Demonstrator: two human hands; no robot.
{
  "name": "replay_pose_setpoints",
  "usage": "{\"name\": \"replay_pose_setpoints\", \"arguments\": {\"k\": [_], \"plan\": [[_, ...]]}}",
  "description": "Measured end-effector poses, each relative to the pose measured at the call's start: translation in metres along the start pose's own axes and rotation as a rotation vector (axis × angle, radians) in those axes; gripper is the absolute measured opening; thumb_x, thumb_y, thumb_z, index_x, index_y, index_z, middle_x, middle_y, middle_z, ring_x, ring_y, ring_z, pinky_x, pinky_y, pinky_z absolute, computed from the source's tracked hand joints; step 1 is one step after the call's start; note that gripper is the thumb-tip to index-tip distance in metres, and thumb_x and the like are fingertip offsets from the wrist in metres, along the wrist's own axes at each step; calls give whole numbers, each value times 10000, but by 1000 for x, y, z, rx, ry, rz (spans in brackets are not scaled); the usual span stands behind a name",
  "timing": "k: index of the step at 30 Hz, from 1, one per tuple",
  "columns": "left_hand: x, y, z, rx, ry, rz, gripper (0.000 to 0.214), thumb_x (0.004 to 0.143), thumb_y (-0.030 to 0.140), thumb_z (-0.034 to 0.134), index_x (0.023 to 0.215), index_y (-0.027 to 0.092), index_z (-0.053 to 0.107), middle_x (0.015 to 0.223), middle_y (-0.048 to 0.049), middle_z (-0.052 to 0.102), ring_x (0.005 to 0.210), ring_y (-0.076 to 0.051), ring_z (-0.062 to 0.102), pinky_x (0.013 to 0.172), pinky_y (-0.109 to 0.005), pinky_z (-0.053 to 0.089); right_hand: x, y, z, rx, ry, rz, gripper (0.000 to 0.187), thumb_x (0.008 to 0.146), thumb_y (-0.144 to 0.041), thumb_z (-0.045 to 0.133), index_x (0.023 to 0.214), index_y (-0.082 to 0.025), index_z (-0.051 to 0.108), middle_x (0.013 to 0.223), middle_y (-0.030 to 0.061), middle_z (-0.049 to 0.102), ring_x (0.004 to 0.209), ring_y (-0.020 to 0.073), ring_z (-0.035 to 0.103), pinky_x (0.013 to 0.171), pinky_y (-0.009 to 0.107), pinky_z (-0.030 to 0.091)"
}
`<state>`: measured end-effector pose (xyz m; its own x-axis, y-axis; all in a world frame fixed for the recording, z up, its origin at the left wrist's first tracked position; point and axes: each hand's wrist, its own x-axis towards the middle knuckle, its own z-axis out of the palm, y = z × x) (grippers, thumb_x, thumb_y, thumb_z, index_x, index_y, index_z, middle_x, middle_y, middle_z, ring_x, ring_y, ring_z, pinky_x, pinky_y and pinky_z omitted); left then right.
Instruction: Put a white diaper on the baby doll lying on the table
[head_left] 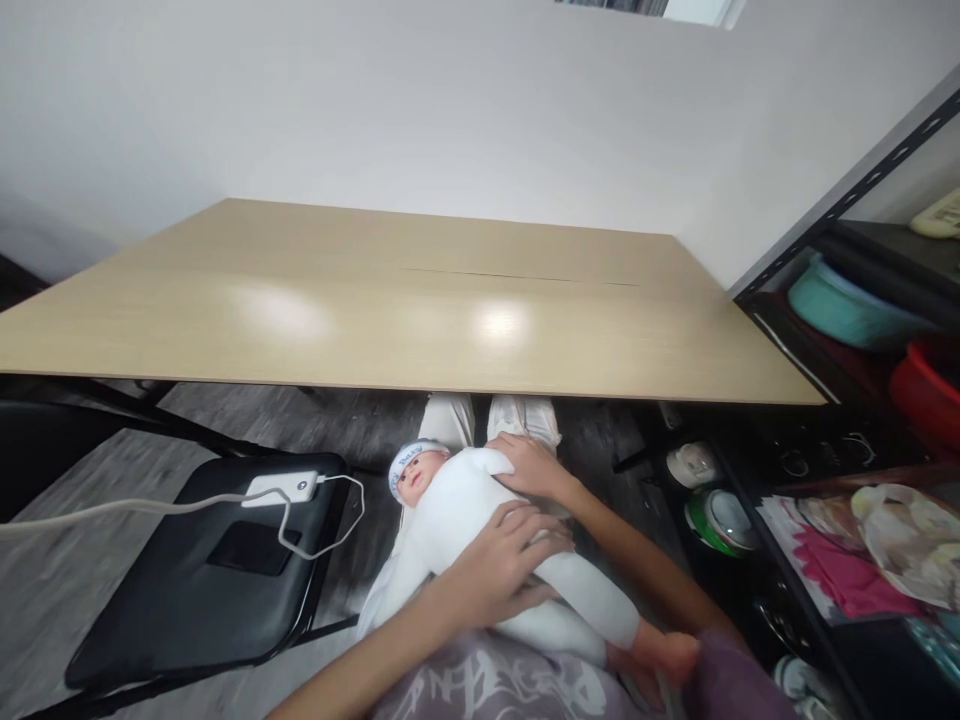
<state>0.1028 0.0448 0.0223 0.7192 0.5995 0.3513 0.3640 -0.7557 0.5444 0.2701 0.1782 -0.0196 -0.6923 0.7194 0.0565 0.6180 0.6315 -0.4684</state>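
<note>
A baby doll [461, 510] in a white suit and a white cap with blue lettering lies across my lap, its head to the upper left and its bare feet to the lower right. My left hand [506, 565] curves over the doll's hip and upper leg, with the thumb set apart from the fingers. Farther up, my right hand [529, 465] holds the doll's side near its arm, and part of that palm is hidden behind the white suit.
A wooden table [360, 330] stands ahead against the wall. On the left, a black folding chair [187, 600] carries a white power bank [281, 488] with a cable and a dark phone [251, 548]. Shelving at right holds a teal basin [847, 305], a red basin [926, 390] and bags.
</note>
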Motion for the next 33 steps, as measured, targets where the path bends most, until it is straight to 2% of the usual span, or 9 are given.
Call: {"name": "replay_pose_setpoints", "arguments": {"k": [5, 8, 10, 13, 17, 20, 24, 29, 33], "plan": [[-116, -12, -8, 180, 609, -296, 265, 1018, 163, 619, 1257, 273, 651, 1194, -78, 718, 1136, -260, 692, 1000, -417, 576, 0, -22, -17, 13, 67, -117, 326, 1003, -278, 699, 1324, -231, 669, 1223, 91, 734, 1146, 280, 707, 1003, 401, 570], [-172, -29, -3, 188, 668, -583, 363, 989, 299, 709, 1334, 264, 603, 1324, -117, 676, 1220, -312, 704, 1006, -476, 621, -12, -34, -27, 192, 217, -137, 387, 979, -265, 703, 1362, -270, 652, 1249, 72, 742, 1137, 263, 730, 979, 380, 592], [-182, -37, -1, 49, 586, -713, 540, 981, 410, 740, 1447, 251, 519, 1413, -150, 661, 1279, -339, 717, 1035, -513, 638, -18, -40, -33, 293, 365, -154, 387, 974, -292, 693, 1358, -288, 653, 1225, 65, 746, 1105, 263, 741, 959, 383, 607], [-159, -45, -6, -140, 434, -803, 614, 993, 481, 718, 1495, 218, 483, 1428, -179, 699, 1277, -343, 747, 1049, -507, 643, -24, -44, -44, 332, 571, -160, 373, 970, -342, 662, 1340, -292, 657, 1176, 66, 750, 1057, 277, 747, 919, 394, 620], [-100, -60, -36, -136, 419, -761, 509, 1022, 530, 607, 1419, 216, 555, 1355, -155, 765, 1221, -350, 771, 996, -475, 638, -33, -34, -76, 219, 692, -42, 358, 970, -342, 602, 1314, -274, 672, 1196, 82, 768, 1070, 292, 751, 915, 388, 607], [-55, -81, -76, -29, 273, -741, 513, 997, 600, 605, 1363, 242, 572, 1227, -117, 807, 1121, -377, 794, 923, -453, 613, -39, -19, -111, 50, 587, 175, 388, 968, -315, 587, 1340, -285, 693, 1237, 87, 795, 1092, 314, 757, 912, 379, 581], [5, -115, -126, 107, 84, -729, 562, 986, 684, 573, 1336, 245, 597, 1248, -130, 812, 1150, -416, 785, 893, -425, 569, -34, 12, -146, -199, 379, 420, 373, 1016, -416, 592, 1341, -277, 710, 1067, 101, 838, 918, 340, 767, 752, 362, 507], [62, -160, -159, 257, 10, -745, 719, 923, 793, 589, 1335, 205, 625, 1274, -178, 803, 1174, -427, 759, 868, -407, 539, -14, 55, -157, -372, 313, 515, 366, 1011, -530, 643, 1224, -247, 735, 1054, 127, 840, 871, 312, 753, 694, 337, 433], [80, -189, -176, 309, 76, -791, 769, 871, 852, 643, 1303, 215, 656, 1231, -163, 806, 1109, -400, 751, 843, -393, 515, -4, 86, -157, -388, 329, 508, 358, 1018, -546, 652, 1193, -244, 730, 1116, 131, 826, 923, 313, 748, 718, 342, 448]]}}
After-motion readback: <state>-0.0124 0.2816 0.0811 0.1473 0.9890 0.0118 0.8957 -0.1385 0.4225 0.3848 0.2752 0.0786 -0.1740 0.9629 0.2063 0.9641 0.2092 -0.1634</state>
